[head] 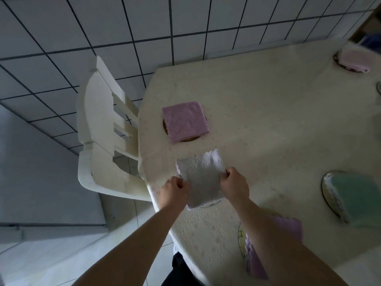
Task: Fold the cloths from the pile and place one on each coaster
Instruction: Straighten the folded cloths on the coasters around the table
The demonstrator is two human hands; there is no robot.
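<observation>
Head view: left hand and right hand each pinch a side edge of the white cloth (folded, scalloped edge), held over a coaster near the table edge.

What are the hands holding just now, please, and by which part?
The white cloth: left hand pinches its left edge, right hand its right edge.

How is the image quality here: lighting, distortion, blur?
Head view: dim, flat light, no glare; wide-angle lens bows the floor tile lines; far pink cloth soft near the corner; white cloth between left hand and right hand reasonably sharp.
</observation>
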